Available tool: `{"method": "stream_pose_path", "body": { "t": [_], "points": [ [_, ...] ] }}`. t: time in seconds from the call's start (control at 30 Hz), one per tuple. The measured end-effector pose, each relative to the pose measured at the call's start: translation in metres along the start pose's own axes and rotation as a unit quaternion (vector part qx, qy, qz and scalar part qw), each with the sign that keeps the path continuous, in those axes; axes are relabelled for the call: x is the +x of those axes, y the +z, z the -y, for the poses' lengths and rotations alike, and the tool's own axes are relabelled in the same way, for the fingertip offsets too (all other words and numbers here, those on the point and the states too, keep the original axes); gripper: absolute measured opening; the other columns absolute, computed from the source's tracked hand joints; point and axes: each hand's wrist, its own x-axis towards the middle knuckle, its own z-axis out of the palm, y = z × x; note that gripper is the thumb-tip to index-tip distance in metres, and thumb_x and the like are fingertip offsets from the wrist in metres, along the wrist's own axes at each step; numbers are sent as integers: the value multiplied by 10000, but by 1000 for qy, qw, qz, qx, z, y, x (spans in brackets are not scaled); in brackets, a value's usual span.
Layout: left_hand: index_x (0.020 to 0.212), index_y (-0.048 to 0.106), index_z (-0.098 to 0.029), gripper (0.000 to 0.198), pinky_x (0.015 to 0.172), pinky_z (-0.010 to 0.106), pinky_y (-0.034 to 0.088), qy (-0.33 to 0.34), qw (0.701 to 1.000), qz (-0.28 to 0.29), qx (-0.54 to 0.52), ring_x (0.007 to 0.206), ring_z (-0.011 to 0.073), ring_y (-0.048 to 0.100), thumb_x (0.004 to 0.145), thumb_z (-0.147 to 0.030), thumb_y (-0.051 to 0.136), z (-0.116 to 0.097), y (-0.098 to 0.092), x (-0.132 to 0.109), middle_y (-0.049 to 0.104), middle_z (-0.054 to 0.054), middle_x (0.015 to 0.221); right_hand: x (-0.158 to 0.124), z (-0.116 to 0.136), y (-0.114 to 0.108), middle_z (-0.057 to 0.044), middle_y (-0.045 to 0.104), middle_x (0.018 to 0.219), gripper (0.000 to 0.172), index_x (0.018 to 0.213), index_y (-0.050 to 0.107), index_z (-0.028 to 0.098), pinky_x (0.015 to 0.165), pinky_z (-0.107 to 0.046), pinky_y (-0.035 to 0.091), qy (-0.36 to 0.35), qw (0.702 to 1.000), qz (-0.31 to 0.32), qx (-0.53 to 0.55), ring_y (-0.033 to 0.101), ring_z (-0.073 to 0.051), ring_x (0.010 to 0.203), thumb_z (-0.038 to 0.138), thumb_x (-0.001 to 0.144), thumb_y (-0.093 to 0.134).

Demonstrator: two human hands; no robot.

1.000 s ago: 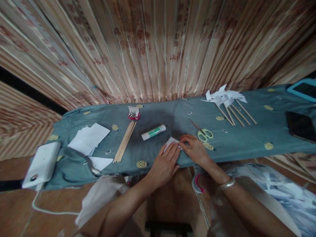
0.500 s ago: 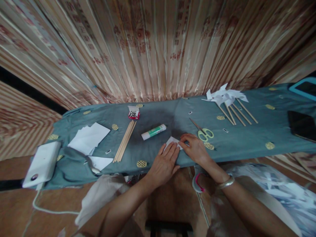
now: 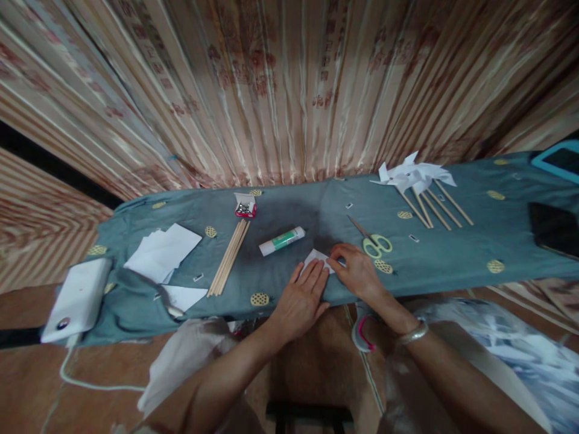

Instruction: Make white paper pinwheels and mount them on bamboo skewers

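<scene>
White paper (image 3: 315, 255) lies as before, left fingers (image 3: 311, 274) straightened flat on it, right fingers (image 3: 338, 269) clamped on its edge.

Camera: single, worn on the head of the person (image 3: 221, 380) I'm watching | From: above and behind left hand (image 3: 301, 301), right hand (image 3: 357, 271) | Facing: forward and down, over the cloth-covered table (image 3: 307, 205) to the curtain (image 3: 280, 90) | Nearness: hands near, curtain farther back, wide enough for the table's left end, its right end cropped

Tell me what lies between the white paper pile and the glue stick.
The head view shows thin wooden sticks between the paper pile and glue stick.
</scene>
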Motion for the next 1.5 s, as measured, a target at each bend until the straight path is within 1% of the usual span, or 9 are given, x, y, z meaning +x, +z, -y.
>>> {"method": "stream_pose_path", "body": {
  "t": [0.17,0.3,0.47,0.6,0.73,1.0,1.2,1.37,1.5],
  "points": [
    [1447,305,-52,681,1177,474,220,-2,1000,2,3,1432,299,311,912,-416,521,-1,0,1,391,205,1506,-1,3,-1,-85,680,854,118,756,616,201,789,-367,467,-4,1000,3,-16,616,-245,847,207,846,541],
    [1441,315,-41,692,1172,480,228,4,1000,6,8,1429,311,315,905,-422,531,0,1,1,395,213,1501,-4,5,-3,-89,678,872,137,778,608,203,797,-368,465,-26,999,1,-26,610,-245,853,219,876,513],
    [1437,323,-33,706,1179,482,207,1,1000,16,16,1435,315,299,896,-428,547,0,1,0,377,216,1511,-12,7,-7,-117,677,961,132,891,613,183,846,-396,476,-49,998,-7,-33,614,-265,908,281,895,525],
    [1436,328,-27,726,1178,480,208,3,1000,20,23,1435,319,298,886,-438,565,-1,1,0,375,222,1510,-19,5,-9,-128,674,1056,155,970,615,182,905,-436,471,-50,998,-4,-30,611,-282,988,277,894,520],
    [1432,340,-35,716,1178,478,207,3,999,17,30,1434,316,302,888,-446,559,-1,1,0,378,222,1508,-21,5,-10,-132,658,1111,171,1007,609,177,950,-456,457,-42,999,9,-21,593,-289,1043,255,873,535],
    [1434,339,-35,703,1177,478,212,5,999,9,49,1438,306,296,893,-432,548,0,3,-2,369,221,1513,-16,8,-11,-123,648,1078,154,983,595,180,929,-446,460,-33,999,34,-15,589,-281,1001,223,836,570],
    [1435,338,-28,717,1180,472,213,8,998,8,59,1438,309,295,877,-407,579,1,4,-3,359,215,1521,-14,3,-6,-106,650,1061,165,970,603,198,915,-440,458,-16,999,36,-2,576,-275,1006,207,805,595],
    [1451,314,-42,753,1180,477,212,-4,998,10,66,1444,302,283,851,-380,618,-1,4,-4,333,209,1536,-13,-1,-4,-94,660,1035,170,965,610,192,914,-414,456,-24,999,34,7,589,-257,997,205,796,614],
    [1456,307,-50,748,1178,477,210,-18,997,6,69,1448,290,277,850,-367,610,-3,5,-10,323,211,1540,-14,-1,-5,-88,657,1048,179,968,609,191,916,-407,453,-32,999,32,10,594,-246,993,211,791,621]
  ]
}}
